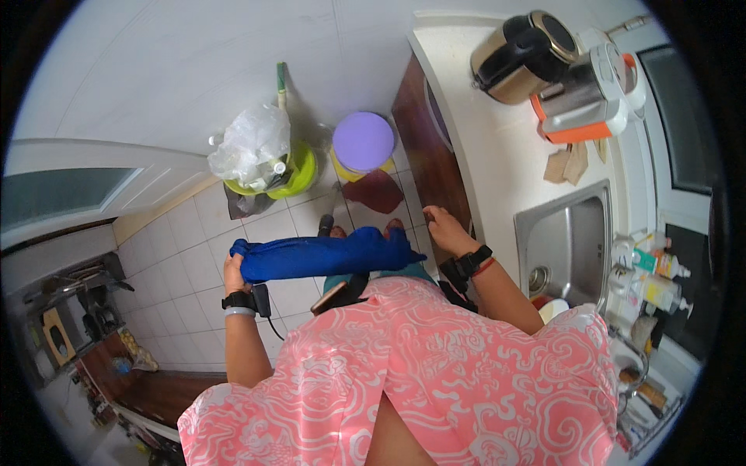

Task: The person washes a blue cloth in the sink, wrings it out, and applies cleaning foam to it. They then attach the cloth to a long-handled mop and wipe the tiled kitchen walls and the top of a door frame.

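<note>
A dark blue cloth [326, 254], long and bunched like a towel, stretches sideways in front of my body. At its left end my left hand [233, 271] grips a gathered, knotted-looking part. The cloth's other end lies loose and is apart from my right hand [447, 228]. That hand is beside the brown cabinet front below the counter, with nothing visible in its loosely bent fingers. Below the cloth, a phone-like device [330, 297] sits at my waist. Black bands are on both wrists, and a small black box with a cable is at the left one.
A purple-topped round stool or bucket [363, 141] stands by the wall, a dark red patch [374, 192] before it. Left of it is a lime-green bucket [303, 169] with plastic bags. On the right, the counter [495, 157] bears a kettle [518, 58], a soymilk-maker-like jug [583, 99] and a steel sink [574, 244].
</note>
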